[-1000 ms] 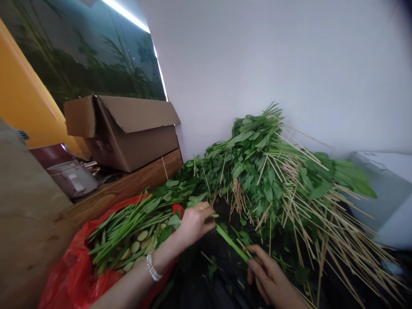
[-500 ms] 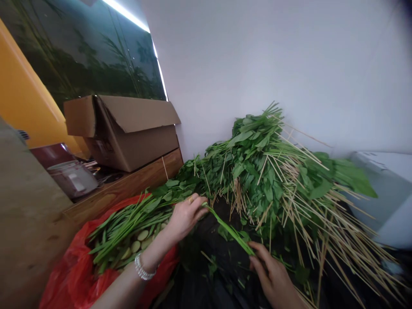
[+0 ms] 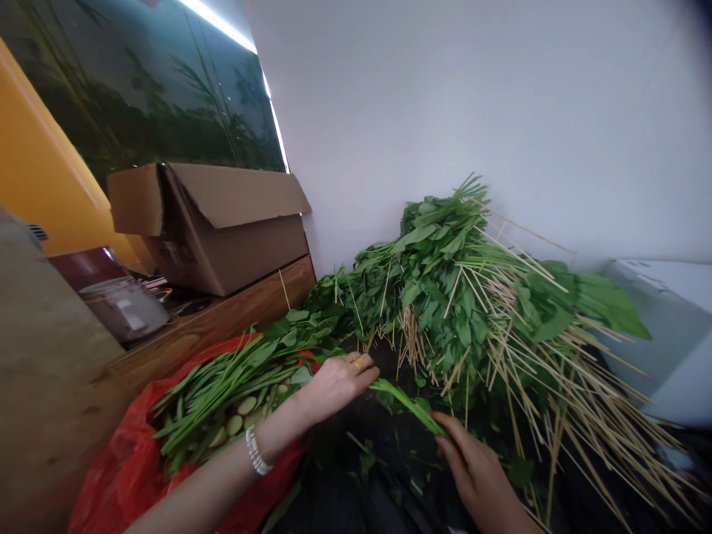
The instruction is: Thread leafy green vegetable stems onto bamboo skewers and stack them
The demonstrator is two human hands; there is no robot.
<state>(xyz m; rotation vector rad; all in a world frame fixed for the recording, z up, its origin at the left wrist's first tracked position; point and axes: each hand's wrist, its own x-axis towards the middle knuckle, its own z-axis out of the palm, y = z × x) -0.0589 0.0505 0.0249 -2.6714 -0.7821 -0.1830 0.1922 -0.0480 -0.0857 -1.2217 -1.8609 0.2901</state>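
Note:
Between my two hands a few green stems [image 3: 409, 401] stretch over the black sheet. My left hand [image 3: 345, 380], with a ring and a beaded bracelet on that arm, is closed on their upper left end. The lower right end is pinched in the fingers of my right hand [image 3: 472, 461]. To the left, a red plastic bag [image 3: 130, 445] holds long green stems [image 3: 216, 393] and round pale slices [image 3: 234, 425]. Behind my hands lies a big heap of leafy greens [image 3: 439, 259], with thin pale sticks [image 3: 556, 386] poking out toward the right.
An open cardboard box [image 3: 245, 241] sits on a wooden ledge [image 3: 222, 319] at the back left, beside a clear container [image 3: 125, 308]. A white box [image 3: 676, 334] stands at the right. Leaf scraps lie on the black sheet [image 3: 339, 482].
My left hand has moved right and slightly down, nearer my right hand. Less stem shows between them. My right hand has shifted slightly to the right.

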